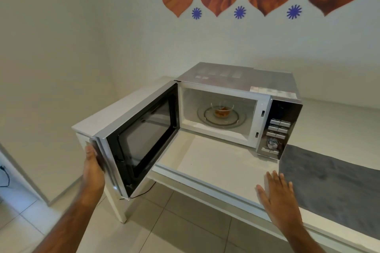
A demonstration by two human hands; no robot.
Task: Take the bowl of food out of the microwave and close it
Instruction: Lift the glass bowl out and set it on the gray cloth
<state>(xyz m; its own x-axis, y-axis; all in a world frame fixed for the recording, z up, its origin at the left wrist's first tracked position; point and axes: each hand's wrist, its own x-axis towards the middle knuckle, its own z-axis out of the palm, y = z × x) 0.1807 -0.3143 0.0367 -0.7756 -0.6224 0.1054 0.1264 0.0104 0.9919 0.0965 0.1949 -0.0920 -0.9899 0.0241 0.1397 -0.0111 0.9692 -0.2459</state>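
Inside, the clear glass bowl (222,109) holds orange-brown food on the turntable (222,118).

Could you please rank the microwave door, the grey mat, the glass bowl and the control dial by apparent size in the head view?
1. microwave door
2. grey mat, partly cut off
3. glass bowl
4. control dial

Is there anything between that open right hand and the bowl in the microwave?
No: the head view shows only bare white counter between the right hand and the glass bowl.
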